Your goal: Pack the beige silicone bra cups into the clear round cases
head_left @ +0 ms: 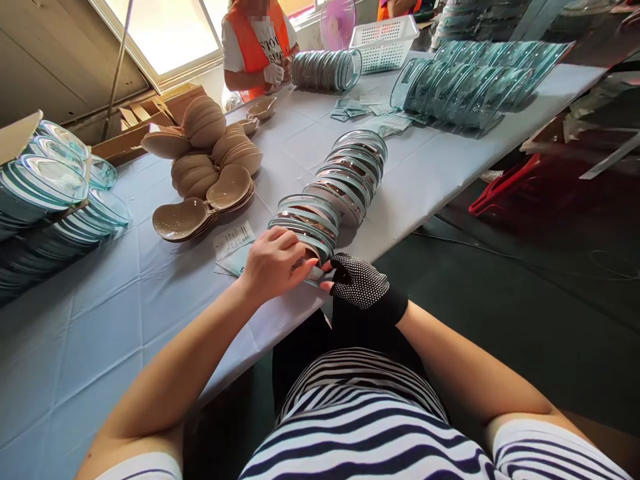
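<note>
A row of round clear plastic cases (350,175) with brown cups inside stands on edge near the table's front edge. My bare left hand (274,261) lies over the nearest case (320,248) with its fingers curled on the rim. On that case's other side, my right hand (361,283), in a black fingerless glove with white dots, pinches the lower edge between thumb and fingers. My left hand partly hides the case. Left of the row lie nested brown silicone bra cups (231,187), and printed leaflets (235,241) are beside my left wrist.
Stacked clear cases (55,200) fill the left side of the white-covered table (165,313). More cases (470,83) lie far right near small packets (360,108). Across the table, a person in an orange vest (257,47) works near a white basket (385,43). A red stool (505,183) stands right.
</note>
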{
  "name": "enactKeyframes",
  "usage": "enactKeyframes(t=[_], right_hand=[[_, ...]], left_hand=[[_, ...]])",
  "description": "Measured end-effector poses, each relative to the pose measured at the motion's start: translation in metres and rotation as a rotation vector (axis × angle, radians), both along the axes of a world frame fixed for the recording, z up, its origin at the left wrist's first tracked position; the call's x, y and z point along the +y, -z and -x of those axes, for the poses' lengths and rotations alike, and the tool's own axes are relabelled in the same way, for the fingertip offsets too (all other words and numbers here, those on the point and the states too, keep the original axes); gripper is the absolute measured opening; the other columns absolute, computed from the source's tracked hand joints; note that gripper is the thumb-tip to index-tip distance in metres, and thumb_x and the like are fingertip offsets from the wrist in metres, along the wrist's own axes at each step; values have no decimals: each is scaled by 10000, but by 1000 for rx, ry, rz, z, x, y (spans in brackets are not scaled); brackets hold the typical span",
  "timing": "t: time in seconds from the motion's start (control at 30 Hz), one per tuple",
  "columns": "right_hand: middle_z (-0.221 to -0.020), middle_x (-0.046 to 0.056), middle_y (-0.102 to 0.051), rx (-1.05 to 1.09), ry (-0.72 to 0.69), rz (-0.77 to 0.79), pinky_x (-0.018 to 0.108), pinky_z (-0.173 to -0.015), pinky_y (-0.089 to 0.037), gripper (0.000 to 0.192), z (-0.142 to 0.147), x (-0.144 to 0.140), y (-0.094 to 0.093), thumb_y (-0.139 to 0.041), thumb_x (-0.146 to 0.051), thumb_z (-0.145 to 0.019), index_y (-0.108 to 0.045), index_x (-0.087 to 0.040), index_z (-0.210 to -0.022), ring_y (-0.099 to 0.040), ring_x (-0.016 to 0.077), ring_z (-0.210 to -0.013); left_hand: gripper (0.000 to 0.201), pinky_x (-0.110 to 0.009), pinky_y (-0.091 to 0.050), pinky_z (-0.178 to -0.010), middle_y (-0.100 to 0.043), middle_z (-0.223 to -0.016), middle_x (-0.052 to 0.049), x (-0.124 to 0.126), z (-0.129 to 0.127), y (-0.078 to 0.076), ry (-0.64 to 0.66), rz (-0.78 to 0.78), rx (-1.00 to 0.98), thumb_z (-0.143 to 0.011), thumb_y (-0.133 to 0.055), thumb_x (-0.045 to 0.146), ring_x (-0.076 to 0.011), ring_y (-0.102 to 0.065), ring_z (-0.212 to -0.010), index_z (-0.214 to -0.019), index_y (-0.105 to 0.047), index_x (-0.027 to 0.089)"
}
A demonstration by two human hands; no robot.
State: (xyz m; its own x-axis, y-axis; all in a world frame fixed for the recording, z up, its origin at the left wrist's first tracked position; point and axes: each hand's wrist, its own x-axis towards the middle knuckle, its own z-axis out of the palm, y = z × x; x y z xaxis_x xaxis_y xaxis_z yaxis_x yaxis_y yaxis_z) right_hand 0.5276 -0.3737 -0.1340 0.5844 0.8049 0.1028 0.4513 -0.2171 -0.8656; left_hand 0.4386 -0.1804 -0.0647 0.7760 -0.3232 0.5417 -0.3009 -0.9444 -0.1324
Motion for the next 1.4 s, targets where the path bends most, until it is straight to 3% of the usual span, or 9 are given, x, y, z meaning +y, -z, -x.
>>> enactKeyframes(t=[0.17,0.3,0.43,0.53,0.63,0.77,0.9,1.2,1.4], right_hand=[[-885,36,-706,262,-95,-114,274,-701,-509,314,-5,0,1,-667,-409,-799,-667,-166,-997,-606,137,-718],[-883,36,-708,172,-94,-94,276,-708,-506,292,-2,0,-4,-682,-408,-786,-667,-171,-955,-607,141,-733],[-784,14,-696,-43,-48,-113,258,-668,-498,201,-11,-3,-26,-643,-387,-846,-670,-190,-876,-609,131,-672],[-826,26,-707,-284,229,-247,276,-758,-526,251,-60,-3,-52,-557,-432,-919,-665,-211,-871,-649,150,-750],[-1191,114,-678,-516,571,-292,371,-1008,-489,397,-144,8,-69,-567,-457,-898,-625,-172,-1169,-639,228,-1088],[-1522,207,-427,-372,546,67,438,-1194,-303,691,-245,38,-70,-532,-536,-911,-447,-85,-1428,-396,300,-1423],[-1398,205,-560,-216,436,172,419,-1089,-408,606,-284,76,-66,-446,-520,-955,-496,-85,-1373,-543,287,-1264],[-1222,119,-676,-195,145,204,340,-934,-468,525,-234,161,-68,-529,-567,-893,-599,-161,-1219,-621,231,-1049],[-1229,107,-674,-173,111,151,348,-941,-467,391,-171,160,-62,-458,-490,-944,-601,-193,-1154,-625,233,-1108]], left_hand=[[241,-296,-393,-643,-568,-667,-7,4,-3,-1,30,95,30,-907,-596,328,-167,-474,-666,-702,-580,201],[262,-311,-382,-650,-589,-644,7,3,-8,-3,40,59,215,-928,-555,304,-159,-514,-645,-690,-598,204],[275,-369,-462,-846,-696,-860,-50,9,-10,-1,53,150,44,-902,-621,452,-216,-631,-886,-783,-695,216],[592,-562,-318,-1139,-605,-1360,-126,22,-9,-2,100,153,124,-776,-699,654,-361,-483,-1332,-1207,-683,248],[908,-551,-316,-1174,-441,-1535,-152,34,-10,-7,107,166,368,-710,-743,681,-383,-327,-1461,-1454,-492,225],[850,-526,-354,-1152,-435,-1550,-117,34,-10,-13,174,143,430,-715,-741,678,-367,-335,-1459,-1425,-531,262],[813,-487,-369,-1122,-517,-1490,-81,18,-13,-10,188,211,380,-695,-713,738,-331,-437,-1375,-1373,-585,307],[858,-540,-322,-1059,-517,-1483,-93,-47,1,-5,-150,294,305,-706,-638,801,-372,-466,-1290,-1398,-563,298],[457,-410,-403,-1083,-677,-1294,-49,-6,5,-30,231,545,411,-948,-453,631,-225,-608,-1166,-1226,-656,331]])
